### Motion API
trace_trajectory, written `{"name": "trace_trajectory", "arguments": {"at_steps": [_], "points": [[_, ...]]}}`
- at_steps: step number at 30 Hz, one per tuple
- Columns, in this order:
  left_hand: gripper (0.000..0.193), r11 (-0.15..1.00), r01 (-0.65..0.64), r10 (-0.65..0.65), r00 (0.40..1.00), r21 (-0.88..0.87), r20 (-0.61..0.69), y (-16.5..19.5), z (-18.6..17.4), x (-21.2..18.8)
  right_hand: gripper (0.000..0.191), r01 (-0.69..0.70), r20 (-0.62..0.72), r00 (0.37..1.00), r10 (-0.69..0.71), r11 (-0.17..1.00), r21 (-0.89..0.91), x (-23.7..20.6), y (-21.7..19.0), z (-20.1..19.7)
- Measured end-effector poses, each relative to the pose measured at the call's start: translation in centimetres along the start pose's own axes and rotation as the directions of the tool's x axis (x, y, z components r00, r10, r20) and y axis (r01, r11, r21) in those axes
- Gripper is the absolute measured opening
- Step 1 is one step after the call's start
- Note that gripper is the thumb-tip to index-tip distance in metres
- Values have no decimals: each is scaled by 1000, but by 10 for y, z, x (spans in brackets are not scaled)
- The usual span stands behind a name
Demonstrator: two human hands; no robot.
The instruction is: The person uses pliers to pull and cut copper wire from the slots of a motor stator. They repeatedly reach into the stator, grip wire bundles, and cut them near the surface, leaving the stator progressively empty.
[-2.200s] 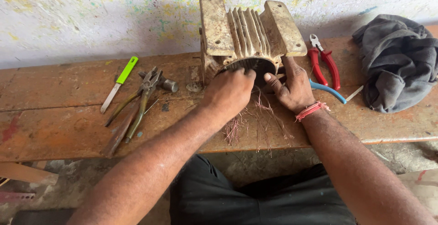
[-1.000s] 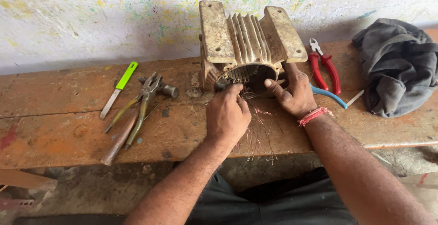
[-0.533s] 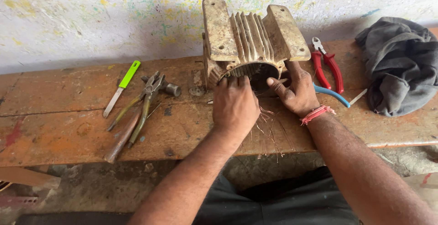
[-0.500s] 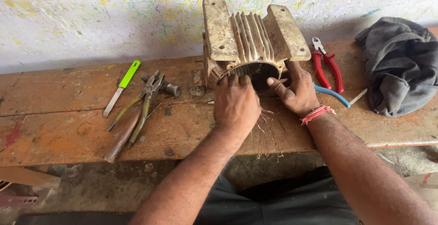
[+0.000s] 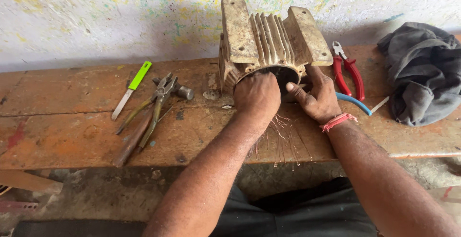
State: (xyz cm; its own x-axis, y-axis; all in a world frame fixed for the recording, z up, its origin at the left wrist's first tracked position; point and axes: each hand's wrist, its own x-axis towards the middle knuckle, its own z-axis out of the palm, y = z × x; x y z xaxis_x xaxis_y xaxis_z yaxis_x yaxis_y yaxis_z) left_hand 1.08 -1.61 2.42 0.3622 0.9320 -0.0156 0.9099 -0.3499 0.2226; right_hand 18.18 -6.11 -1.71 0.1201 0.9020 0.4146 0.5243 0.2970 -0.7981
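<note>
both forearms are bare, with no sleeves showing down to the bottom of the view. the right hand has a thin band of pinkish-red thread tied round its wrist. the left hand wears nothing. dark grey trousers cover the lap below the arms.

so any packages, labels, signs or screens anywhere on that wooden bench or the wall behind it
None in view: no package, label, sign or screen.
The long worn wooden bench bears only a rusty finned metal motor housing, hand tools and a crumpled grey cloth.
The white wall behind shows just green and yellow paint flecks.
</note>
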Motion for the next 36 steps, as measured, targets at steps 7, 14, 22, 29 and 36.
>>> {"name": "trace_trajectory", "arguments": {"at_steps": [7,14,22,29,36], "points": [[30,993,-52,52,999,107,5,1,9,6,54,-21,9,1000,21,999,-26,1,4,-1],[28,986,-55,55,998,155,5,-1,13,14,58,17,0,1000,-17,998,-69,2,2,-1],[25,995,-58,69,986,76,-151,-3,26,14,58,9,7,1000,-9,999,-43,1,3,-1],[22,999,-11,7,995,-48,-95,7,15,-8,55,33,-5,999,-33,999,-30,1,-1,-1],[9,956,108,-162,970,-274,-182,2,6,-16,51,24,11,1000,-24,999,-34,0,-9,-3]]}}
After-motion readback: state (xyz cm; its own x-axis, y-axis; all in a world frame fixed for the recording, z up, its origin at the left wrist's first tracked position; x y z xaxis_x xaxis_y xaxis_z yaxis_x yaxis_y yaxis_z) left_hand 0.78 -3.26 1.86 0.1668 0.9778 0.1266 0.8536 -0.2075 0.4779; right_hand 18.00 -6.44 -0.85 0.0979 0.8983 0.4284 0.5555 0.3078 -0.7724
